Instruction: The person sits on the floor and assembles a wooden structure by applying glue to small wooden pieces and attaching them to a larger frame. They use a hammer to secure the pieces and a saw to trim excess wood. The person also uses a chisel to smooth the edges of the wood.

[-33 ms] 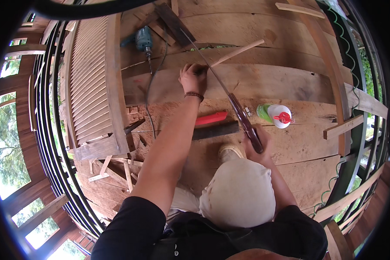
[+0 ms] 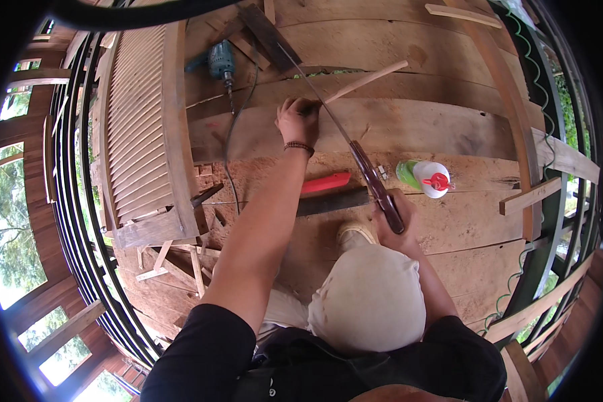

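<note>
Across the broad, weathered plank (image 2: 415, 124), my left grip (image 2: 296, 124) is curled down tight, by the look of it pinning one end of a slim wooden strip (image 2: 368, 82) whose other end slants away up to the right. My right grip (image 2: 411, 224) is wrapped around the low end of a brown-handled saw (image 2: 363, 159), and its long narrow blade crosses the strip just beside my left grip. To cut cleanly, I'd press the strip down hard so it can't roll or chatter, keep my fingertips clear of the teeth, and let long, light strokes follow one line, forearm behind the handle. How deep the blade has bitten, I can't tell.

One container is near: a bottle (image 2: 430, 177), white and green with a red cap, on the sawdusty floorboards (image 2: 476, 214) right of the saw. I can't see what it holds, or how much.
</note>
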`<control>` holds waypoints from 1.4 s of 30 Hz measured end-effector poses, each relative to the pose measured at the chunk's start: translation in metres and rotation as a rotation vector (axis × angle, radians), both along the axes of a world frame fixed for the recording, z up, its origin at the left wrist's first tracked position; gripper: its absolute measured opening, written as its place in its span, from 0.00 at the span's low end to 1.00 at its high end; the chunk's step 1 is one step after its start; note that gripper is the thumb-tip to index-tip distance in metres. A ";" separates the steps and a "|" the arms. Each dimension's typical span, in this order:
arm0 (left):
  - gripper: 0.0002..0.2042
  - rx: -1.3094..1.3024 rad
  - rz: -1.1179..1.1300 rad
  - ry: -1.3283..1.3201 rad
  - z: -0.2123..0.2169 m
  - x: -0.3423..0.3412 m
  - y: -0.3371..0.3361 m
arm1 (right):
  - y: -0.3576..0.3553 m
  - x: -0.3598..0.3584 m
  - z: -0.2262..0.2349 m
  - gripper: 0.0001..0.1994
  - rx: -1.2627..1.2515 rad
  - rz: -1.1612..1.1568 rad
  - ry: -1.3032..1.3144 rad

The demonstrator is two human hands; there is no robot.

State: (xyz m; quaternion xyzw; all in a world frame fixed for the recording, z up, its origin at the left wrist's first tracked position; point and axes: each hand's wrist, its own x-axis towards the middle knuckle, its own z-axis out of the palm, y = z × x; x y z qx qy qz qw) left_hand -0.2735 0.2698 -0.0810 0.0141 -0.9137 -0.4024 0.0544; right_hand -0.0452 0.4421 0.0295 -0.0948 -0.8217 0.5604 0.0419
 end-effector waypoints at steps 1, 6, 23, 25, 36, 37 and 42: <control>0.06 0.003 0.003 0.003 0.001 0.001 -0.001 | -0.001 0.000 -0.001 0.06 -0.023 -0.004 -0.012; 0.06 0.002 0.003 0.033 0.003 -0.002 -0.002 | 0.004 0.017 -0.012 0.06 0.014 -0.015 0.031; 0.07 -0.036 -0.023 0.147 0.007 -0.009 0.000 | -0.005 -0.024 -0.014 0.04 -0.095 -0.043 -0.011; 0.06 -0.048 -0.026 0.121 0.008 -0.007 0.002 | -0.009 -0.031 -0.011 0.05 -0.113 -0.091 0.048; 0.09 -0.236 -0.347 0.186 0.070 -0.015 -0.053 | -0.005 -0.035 -0.005 0.10 0.124 -0.137 0.326; 0.09 -0.314 -0.388 0.261 0.091 -0.015 -0.063 | -0.006 -0.042 -0.003 0.12 0.171 -0.122 0.359; 0.12 -0.529 -0.620 0.403 0.207 -0.003 -0.103 | -0.016 -0.081 0.006 0.17 0.327 -0.023 0.472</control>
